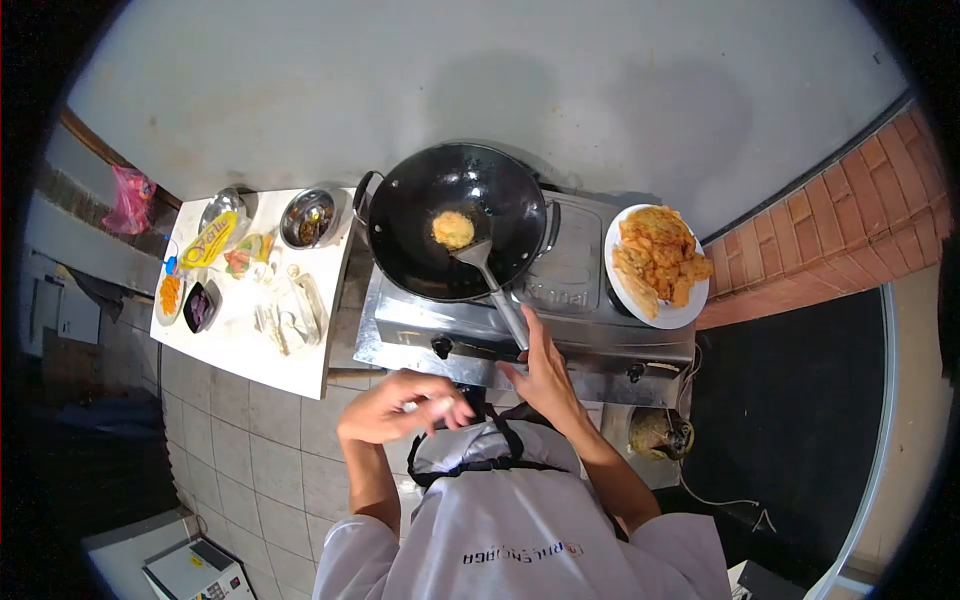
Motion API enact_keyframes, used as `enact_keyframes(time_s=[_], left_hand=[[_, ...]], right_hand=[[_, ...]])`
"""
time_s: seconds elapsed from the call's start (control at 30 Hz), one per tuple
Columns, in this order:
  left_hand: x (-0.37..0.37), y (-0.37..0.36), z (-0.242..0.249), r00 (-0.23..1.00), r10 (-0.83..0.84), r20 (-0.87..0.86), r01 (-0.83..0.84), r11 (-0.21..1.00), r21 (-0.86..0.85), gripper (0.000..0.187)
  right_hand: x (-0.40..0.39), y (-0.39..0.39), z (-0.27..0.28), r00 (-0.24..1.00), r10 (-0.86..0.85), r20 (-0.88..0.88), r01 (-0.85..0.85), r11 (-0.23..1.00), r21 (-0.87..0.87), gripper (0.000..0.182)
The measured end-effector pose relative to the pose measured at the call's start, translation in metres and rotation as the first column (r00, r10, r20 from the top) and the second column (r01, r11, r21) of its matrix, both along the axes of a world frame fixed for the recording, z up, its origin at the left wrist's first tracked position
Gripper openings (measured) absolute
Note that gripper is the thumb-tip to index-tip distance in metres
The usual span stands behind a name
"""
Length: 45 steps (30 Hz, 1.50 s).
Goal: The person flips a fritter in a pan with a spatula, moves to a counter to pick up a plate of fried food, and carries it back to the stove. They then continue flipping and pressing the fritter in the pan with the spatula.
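My right hand (548,378) is by the handle end of a metal spatula (503,305), thumb and fingers stretched apart around it, not wrapped closed. The spatula leans over the rim of a black wok (400,240), its blade beside a golden, frothy piece of frying food (453,231) at the bottom. In front of my apron, my left hand (405,408) is raised with bent fingers. Motion blurs its fingertips, and a pale spot shows there that I cannot make out.
The wok stands on the left burner of a steel gas stove (460,336). At right, a white plate (672,318) carries a pile of fried pieces. A white table (240,345) on the left holds metal bowls (309,218), a yellow packet (208,241) and small dishes. A brick ledge (830,225) borders the right.
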State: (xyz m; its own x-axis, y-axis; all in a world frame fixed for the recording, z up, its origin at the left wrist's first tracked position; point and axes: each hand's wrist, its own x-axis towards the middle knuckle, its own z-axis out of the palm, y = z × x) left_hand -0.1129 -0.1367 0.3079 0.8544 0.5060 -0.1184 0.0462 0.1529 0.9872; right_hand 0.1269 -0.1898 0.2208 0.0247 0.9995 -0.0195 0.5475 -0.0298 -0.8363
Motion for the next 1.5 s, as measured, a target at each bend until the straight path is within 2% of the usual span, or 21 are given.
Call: enact_keyframes(time_s=[0.07, 0.13, 0.17, 0.23, 0.27, 0.3, 0.4, 0.43, 0.5, 0.57, 0.63, 0.67, 0.7, 0.77, 0.8, 0.93, 1.0, 1.1, 1.13, 1.23, 1.5], left_hand=[[-0.021, 0.008, -0.009, 0.974, 0.225, 0.015, -0.225, 0.974, -0.016, 0.028], [-0.033, 0.019, -0.013, 0.896, 0.443, 0.031, -0.444, 0.896, 0.023, 0.032], [-0.037, 0.026, -0.014, 0.846, 0.533, 0.023, -0.533, 0.844, 0.051, 0.032], [-0.044, 0.044, -0.019, 0.755, 0.655, 0.042, -0.655, 0.749, 0.102, 0.033], [-0.047, 0.051, -0.019, 0.707, 0.706, 0.034, -0.706, 0.702, 0.096, 0.033], [-0.051, 0.060, -0.020, 0.683, 0.729, 0.050, -0.730, 0.678, 0.091, 0.032], [-0.060, 0.087, -0.022, 0.591, 0.800, 0.102, -0.806, 0.581, 0.111, 0.030], [-0.061, 0.095, -0.020, 0.557, 0.825, 0.090, -0.828, 0.544, 0.137, 0.029], [-0.066, 0.117, -0.027, 0.514, 0.853, 0.091, -0.847, 0.488, 0.210, 0.028], [-0.073, 0.144, -0.043, 0.512, 0.855, 0.083, -0.846, 0.485, 0.222, 0.029], [-0.079, 0.174, -0.068, 0.505, 0.856, 0.110, -0.815, 0.430, 0.389, 0.031], [-0.079, 0.184, -0.071, 0.515, 0.853, 0.091, -0.761, 0.405, 0.506, 0.033], [-0.078, 0.192, -0.075, 0.518, 0.850, 0.096, -0.761, 0.406, 0.505, 0.033], [-0.075, 0.207, -0.080, 0.507, 0.862, 0.021, -0.629, 0.354, 0.692, 0.031], [-0.073, 0.212, -0.084, 0.493, 0.870, 0.020, -0.626, 0.339, 0.702, 0.029], [-0.064, 0.227, -0.093, 0.525, 0.849, -0.052, -0.553, 0.387, 0.737, 0.030], [-0.060, 0.230, -0.097, 0.520, 0.852, -0.062, -0.534, 0.380, 0.755, 0.028], [-0.051, 0.230, -0.091, 0.488, 0.867, -0.105, -0.490, 0.371, 0.789, 0.023], [-0.049, 0.230, -0.088, 0.455, 0.879, -0.142, -0.464, 0.370, 0.805, 0.021], [-0.047, 0.231, -0.089, 0.437, 0.886, -0.154, -0.426, 0.355, 0.832, 0.022], [-0.047, 0.231, -0.088, 0.477, 0.874, -0.093, -0.470, 0.343, 0.814, 0.024]], right_hand=[[-0.011, 0.002, -0.014, 0.998, -0.052, 0.031, 0.051, 0.998, 0.031, 0.076], [-0.021, 0.005, -0.021, 0.984, -0.151, 0.092, 0.142, 0.985, 0.103, 0.064], [-0.024, 0.007, -0.023, 0.983, -0.157, 0.090, 0.147, 0.983, 0.108, 0.064], [-0.025, 0.010, -0.029, 0.965, -0.221, 0.142, 0.193, 0.963, 0.189, 0.058], [-0.029, 0.012, -0.021, 0.952, -0.264, 0.154, 0.229, 0.950, 0.211, 0.046], [-0.029, 0.014, -0.018, 0.949, -0.276, 0.155, 0.239, 0.947, 0.216, 0.046], [-0.027, 0.023, -0.011, 0.935, -0.245, 0.257, 0.156, 0.933, 0.324, 0.027], [-0.028, 0.026, -0.007, 0.933, -0.254, 0.256, 0.165, 0.931, 0.324, 0.027], [-0.026, 0.033, 0.008, 0.912, -0.252, 0.323, 0.133, 0.928, 0.348, 0.027], [-0.025, 0.045, 0.020, 0.902, -0.272, 0.335, 0.142, 0.920, 0.366, 0.026], [-0.021, 0.058, 0.025, 0.908, -0.313, 0.278, 0.151, 0.864, 0.480, 0.025], [-0.021, 0.065, 0.027, 0.918, -0.333, 0.215, 0.204, 0.862, 0.465, 0.021], [-0.020, 0.070, 0.030, 0.916, -0.337, 0.217, 0.206, 0.859, 0.469, 0.021], [-0.017, 0.080, 0.034, 0.935, -0.335, 0.119, 0.250, 0.858, 0.448, 0.018], [-0.019, 0.085, 0.032, 0.922, -0.382, 0.055, 0.301, 0.800, 0.518, 0.016], [-0.017, 0.097, 0.043, 0.866, -0.490, 0.098, 0.353, 0.739, 0.574, 0.013], [-0.019, 0.113, 0.049, 0.831, -0.556, -0.025, 0.444, 0.634, 0.634, 0.017], [-0.016, 0.130, 0.046, 0.837, -0.547, 0.012, 0.441, 0.686, 0.579, 0.024], [-0.018, 0.136, 0.045, 0.829, -0.558, -0.038, 0.464, 0.648, 0.604, 0.029], [-0.020, 0.147, 0.040, 0.832, -0.554, -0.017, 0.454, 0.663, 0.596, 0.029], [-0.026, 0.150, 0.031, 0.818, -0.575, -0.036, 0.513, 0.699, 0.497, 0.029]])
